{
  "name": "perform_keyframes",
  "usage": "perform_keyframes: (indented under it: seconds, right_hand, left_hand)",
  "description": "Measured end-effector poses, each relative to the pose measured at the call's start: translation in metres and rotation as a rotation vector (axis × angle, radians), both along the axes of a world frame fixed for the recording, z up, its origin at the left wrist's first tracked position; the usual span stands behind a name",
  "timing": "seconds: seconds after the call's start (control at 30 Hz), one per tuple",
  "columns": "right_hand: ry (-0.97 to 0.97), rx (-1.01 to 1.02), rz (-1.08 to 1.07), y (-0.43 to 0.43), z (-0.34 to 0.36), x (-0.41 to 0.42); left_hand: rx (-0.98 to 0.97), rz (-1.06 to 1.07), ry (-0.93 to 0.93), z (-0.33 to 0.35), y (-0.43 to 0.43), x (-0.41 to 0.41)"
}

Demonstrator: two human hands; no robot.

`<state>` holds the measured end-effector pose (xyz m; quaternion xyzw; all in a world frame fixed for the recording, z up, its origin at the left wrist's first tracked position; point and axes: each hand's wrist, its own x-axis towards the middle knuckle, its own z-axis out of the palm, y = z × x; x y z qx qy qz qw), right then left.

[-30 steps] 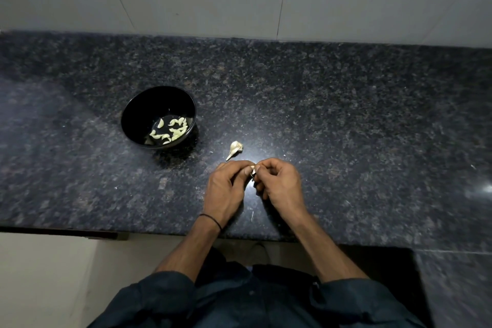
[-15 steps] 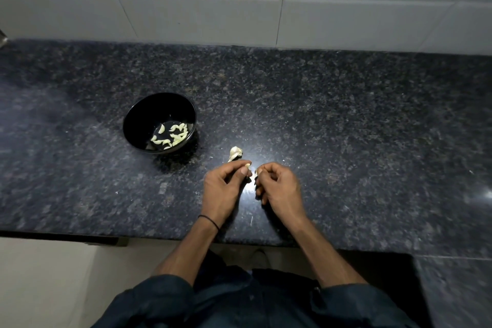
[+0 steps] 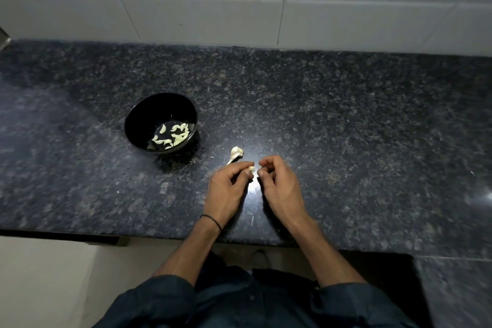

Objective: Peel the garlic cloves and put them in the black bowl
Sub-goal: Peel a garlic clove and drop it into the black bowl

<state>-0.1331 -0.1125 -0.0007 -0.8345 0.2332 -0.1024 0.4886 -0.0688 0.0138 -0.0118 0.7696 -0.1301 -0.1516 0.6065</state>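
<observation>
A black bowl (image 3: 138, 120) stands on the dark granite counter, left of centre, with several peeled pale cloves (image 3: 173, 136) lying in its bottom. A small remnant of the garlic bulb (image 3: 236, 153) with its dry stem lies on the counter just beyond my hands. My left hand (image 3: 226, 189) pinches a single garlic clove (image 3: 251, 168) between thumb and fingertips. My right hand (image 3: 279, 184) sits a short gap to the right of it, fingers curled inward; whether it holds a scrap of skin is not visible.
The granite counter (image 3: 346, 141) runs to a white tiled wall (image 3: 239, 2) at the back and to a front edge near my wrists. A thin sliver of garlic skin (image 3: 252, 220) lies between my forearms. A counter return (image 3: 452, 287) extends toward me at the right.
My hands were joined on the clove a second ago. They have drawn apart, with the clove staying in my left hand and my right hand shifting a little to the right.
</observation>
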Motion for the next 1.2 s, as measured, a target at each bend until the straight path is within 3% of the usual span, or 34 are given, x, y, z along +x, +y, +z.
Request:
perform_keyframes:
  seconds: [0.27, 0.63, 0.93, 1.2]
  right_hand:
    - [-0.117, 0.039, 0.050, 0.002, 0.003, -0.001]
    - [-0.068, -0.003, -0.028, 0.005, -0.004, -0.002]
    - [-0.040, -0.115, -0.017, 0.006, -0.010, -0.001]
    - [-0.136, -0.012, -0.035, 0.004, -0.007, -0.003]
  left_hand:
    - [0.021, -0.079, 0.018, 0.003, 0.004, 0.004]
    - [0.015, 0.024, -0.048, 0.002, 0.003, -0.003]
    - [0.140, 0.003, -0.164, -0.001, 0.002, -0.002]
    - [0.084, 0.031, -0.044, 0.001, -0.001, -0.003]
